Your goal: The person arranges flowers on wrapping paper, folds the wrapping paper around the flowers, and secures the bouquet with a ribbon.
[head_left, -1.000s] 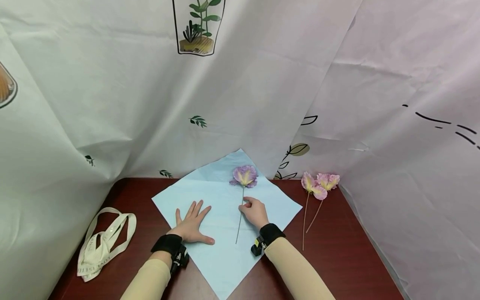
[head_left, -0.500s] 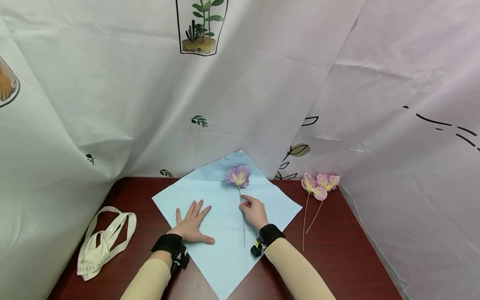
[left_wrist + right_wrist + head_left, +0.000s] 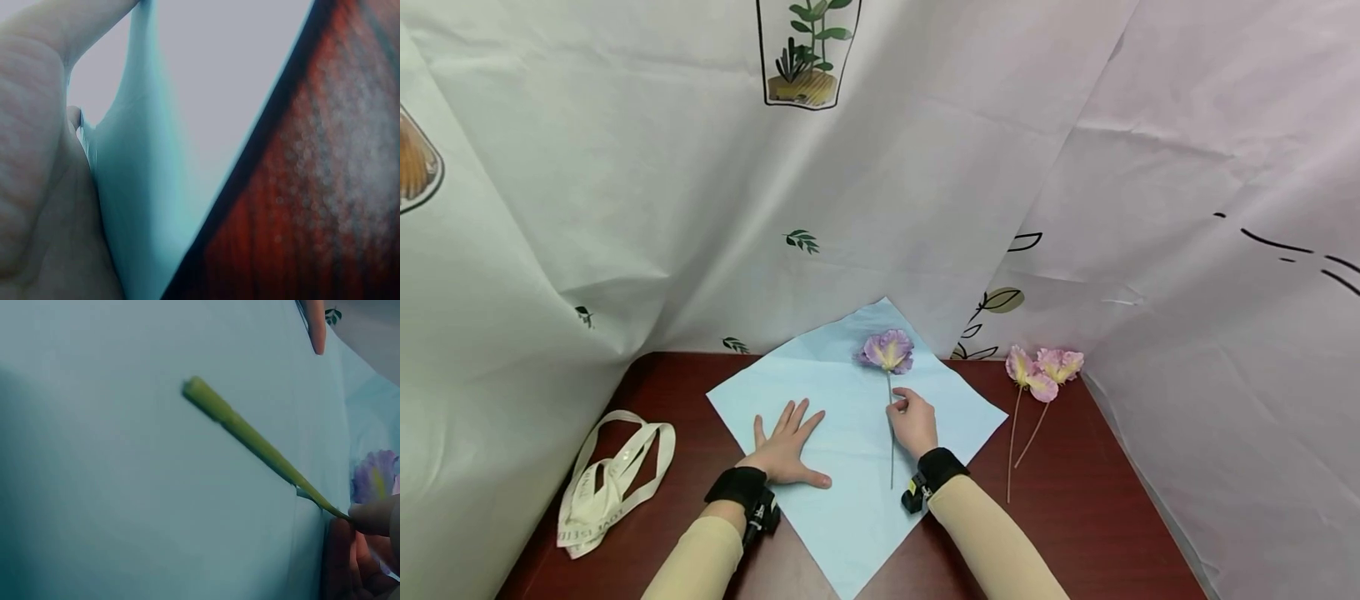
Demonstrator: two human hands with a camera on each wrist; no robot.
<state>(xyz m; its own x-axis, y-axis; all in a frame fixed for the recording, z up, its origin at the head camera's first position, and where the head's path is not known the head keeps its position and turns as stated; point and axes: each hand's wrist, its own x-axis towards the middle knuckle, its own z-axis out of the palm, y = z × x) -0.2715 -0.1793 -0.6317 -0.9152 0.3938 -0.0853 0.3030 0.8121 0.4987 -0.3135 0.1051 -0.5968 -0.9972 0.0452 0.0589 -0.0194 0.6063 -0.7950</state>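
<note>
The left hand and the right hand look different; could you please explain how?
The left hand lies spread, while the right hand is curled. The left hand rests on the blue paper; the right hand pinches the stem of the purple flower. Both have black wrist straps.

Ribbon (image 3: 591, 504) left of sheet (image 3: 847, 508), flowers (image 3: 1042, 386) right

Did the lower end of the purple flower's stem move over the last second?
Yes: against the blue sheet, the stem has swung its lower end to the right.
</note>
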